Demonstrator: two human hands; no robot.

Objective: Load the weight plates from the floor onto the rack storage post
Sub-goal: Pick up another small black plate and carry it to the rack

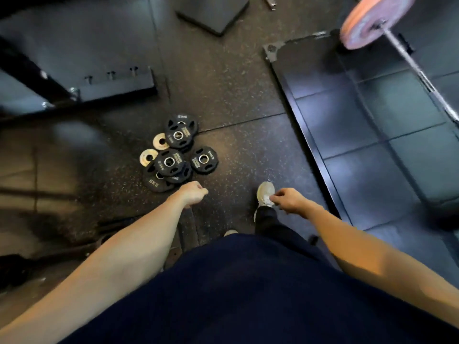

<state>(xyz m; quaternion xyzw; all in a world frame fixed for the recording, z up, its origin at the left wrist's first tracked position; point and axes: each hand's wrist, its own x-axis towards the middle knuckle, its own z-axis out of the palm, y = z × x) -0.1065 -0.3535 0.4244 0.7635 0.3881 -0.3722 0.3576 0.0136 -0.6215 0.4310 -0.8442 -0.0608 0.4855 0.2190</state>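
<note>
Several black weight plates lie in a loose pile on the speckled rubber floor, among them a stack at the back (180, 131), a 2.5 kg plate (169, 162) on top of a 5 kg plate (154, 181), and a single plate (204, 159) to the right. Two small pale plates (160, 141) (148, 157) lie at the pile's left side. My left hand (193, 194) hangs just in front of the pile with loosely curled fingers, holding nothing. My right hand (289, 198) hangs over my right shoe, also loosely curled and empty. No storage post is clearly visible.
A black rack base (116, 84) with short pegs stands at the upper left. A raised black lifting platform (347, 115) fills the right side, with a barbell carrying a pink plate (372, 21) above it. A dark block (213, 13) lies at the top. My right shoe (265, 193) is forward.
</note>
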